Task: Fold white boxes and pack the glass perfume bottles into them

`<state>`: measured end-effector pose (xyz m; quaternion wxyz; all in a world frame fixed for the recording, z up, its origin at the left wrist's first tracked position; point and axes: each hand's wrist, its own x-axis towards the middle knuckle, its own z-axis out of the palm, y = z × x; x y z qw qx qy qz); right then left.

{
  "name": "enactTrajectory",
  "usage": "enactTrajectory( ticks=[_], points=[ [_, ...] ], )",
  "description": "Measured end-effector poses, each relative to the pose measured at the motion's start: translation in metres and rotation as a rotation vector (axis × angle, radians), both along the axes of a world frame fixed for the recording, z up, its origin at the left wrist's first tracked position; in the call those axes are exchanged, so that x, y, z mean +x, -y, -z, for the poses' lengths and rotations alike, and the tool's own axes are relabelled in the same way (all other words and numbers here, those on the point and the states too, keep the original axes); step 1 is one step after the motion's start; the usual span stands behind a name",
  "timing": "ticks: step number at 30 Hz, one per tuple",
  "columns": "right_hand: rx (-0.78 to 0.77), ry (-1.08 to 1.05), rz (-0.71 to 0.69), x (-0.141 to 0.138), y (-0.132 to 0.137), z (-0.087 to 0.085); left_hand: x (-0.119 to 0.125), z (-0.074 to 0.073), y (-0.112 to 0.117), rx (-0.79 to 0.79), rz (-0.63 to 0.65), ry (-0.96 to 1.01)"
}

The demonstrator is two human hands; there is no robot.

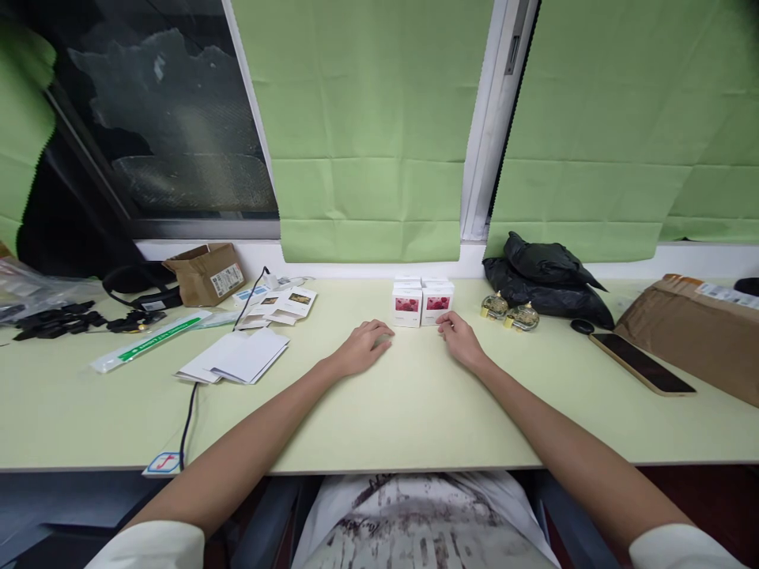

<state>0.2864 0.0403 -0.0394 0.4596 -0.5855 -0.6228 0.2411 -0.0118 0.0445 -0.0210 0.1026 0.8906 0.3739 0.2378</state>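
Observation:
Several small white boxes with red-pink pictures on their fronts stand close together at the middle of the table. The front left box point(407, 318) and the front right box point(437, 317) show most; those behind are partly hidden. My left hand point(360, 348) lies on the table just left of the boxes, holding nothing, with its fingers loosely apart. My right hand point(461, 338) reaches to the lower right of the front right box. Its fingertips are at that box's corner, perhaps touching it, and are not wrapped round it.
Two round glass-and-gold bottles point(522, 317) sit to the right, before a black plastic bag point(542, 276). Farther right lie a phone point(643, 363) and a brown parcel point(693, 336). Flat white cards point(249, 357), a cardboard box point(207, 276) and a black cable point(188, 423) are at left.

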Motion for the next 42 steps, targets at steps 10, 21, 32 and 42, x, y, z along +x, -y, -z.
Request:
enactTrajectory(
  ticks=[10,21,32,42],
  points=[
    [-0.004,-0.010,-0.018,0.002,-0.004,0.005,-0.006,-0.001,-0.003,0.000,0.006,0.002],
    [-0.007,-0.009,-0.025,0.001,-0.003,0.004,-0.026,-0.016,-0.014,0.079,-0.207,-0.215],
    [-0.018,0.000,-0.025,0.000,-0.002,0.002,-0.090,-0.021,-0.041,0.187,-0.749,-0.404],
    [-0.039,0.013,-0.031,0.000,-0.003,0.002,-0.110,-0.009,-0.057,0.060,-0.909,-0.525]
  ],
)
